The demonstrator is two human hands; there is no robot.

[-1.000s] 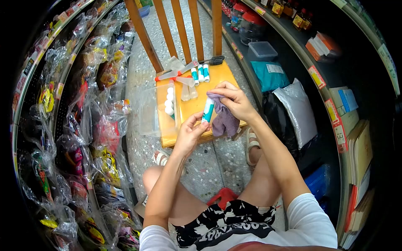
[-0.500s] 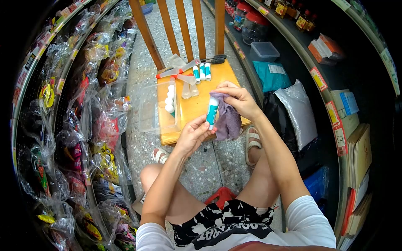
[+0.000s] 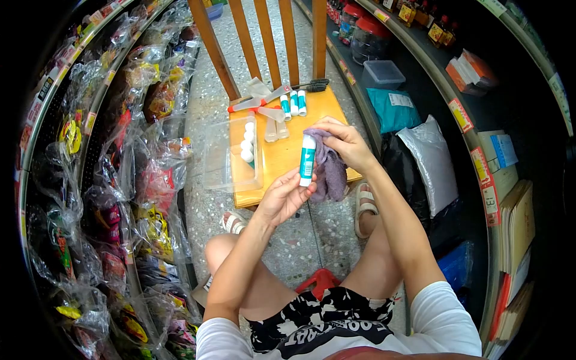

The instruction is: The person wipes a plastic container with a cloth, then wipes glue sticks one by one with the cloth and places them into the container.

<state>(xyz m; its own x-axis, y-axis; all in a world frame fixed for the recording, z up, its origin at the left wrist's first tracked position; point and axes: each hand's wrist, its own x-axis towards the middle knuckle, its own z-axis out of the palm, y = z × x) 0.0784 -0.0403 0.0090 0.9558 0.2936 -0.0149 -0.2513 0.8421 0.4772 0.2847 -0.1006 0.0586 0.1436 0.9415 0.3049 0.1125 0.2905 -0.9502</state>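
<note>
In my left hand I hold a teal and white glue stick by its lower end, upright with its white cap up. My right hand pinches a purple cloth, which touches the stick's cap and hangs down beside it. On the wooden chair seat before me, a clear plastic box holds several white-capped sticks. Three more glue sticks stand near the chair back. Clear bottles with red parts lie beside them, and a black brush lies behind.
Shelves of plastic-wrapped packets line the left side. The right shelf holds a teal bag, a silver-grey bag, a clear tub, lidded jars and stacked envelopes. A red stool shows between my legs.
The glue stick has turned in my left hand, so its printed panel now faces me. The cloth stays at the cap. The whole view has shifted slightly.
</note>
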